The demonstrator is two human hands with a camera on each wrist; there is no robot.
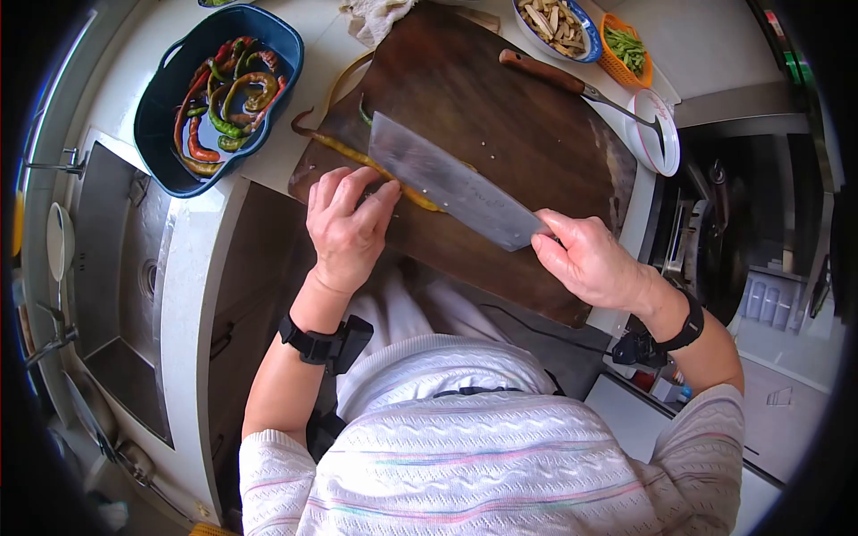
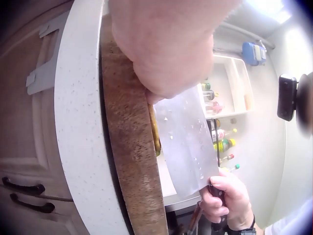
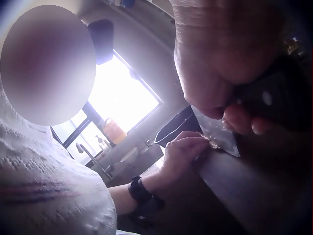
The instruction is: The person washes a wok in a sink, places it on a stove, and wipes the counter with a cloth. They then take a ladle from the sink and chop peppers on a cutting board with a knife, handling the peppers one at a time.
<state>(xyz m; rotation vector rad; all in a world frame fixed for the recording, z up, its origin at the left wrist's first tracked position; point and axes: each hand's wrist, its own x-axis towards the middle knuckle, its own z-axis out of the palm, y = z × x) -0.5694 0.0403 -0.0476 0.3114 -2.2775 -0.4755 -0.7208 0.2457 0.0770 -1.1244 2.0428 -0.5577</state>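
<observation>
On the dark wooden cutting board [image 1: 500, 116], a long yellowish chili pepper [image 1: 335, 146] lies near the front edge. My left hand [image 1: 347, 228] holds it down with bent fingers, the fingertips right beside the cleaver. My right hand [image 1: 590, 259] grips the handle of a broad cleaver [image 1: 451, 192], whose blade slants across the board and overlaps the pepper in the head view. From the left wrist, the pepper [image 2: 155, 129] shows as a narrow strip between board and blade [image 2: 186, 147]. A green pepper tip [image 1: 365, 109] pokes out behind the blade.
At the left stands a dark blue basin [image 1: 165, 156] with several red and green peppers. Behind the board are a bowl of pale strips [image 1: 554, 27] and an orange basket [image 1: 617, 67] of green pieces. A wooden-handled utensil [image 1: 545, 70] reaches over a white dish [image 1: 663, 152].
</observation>
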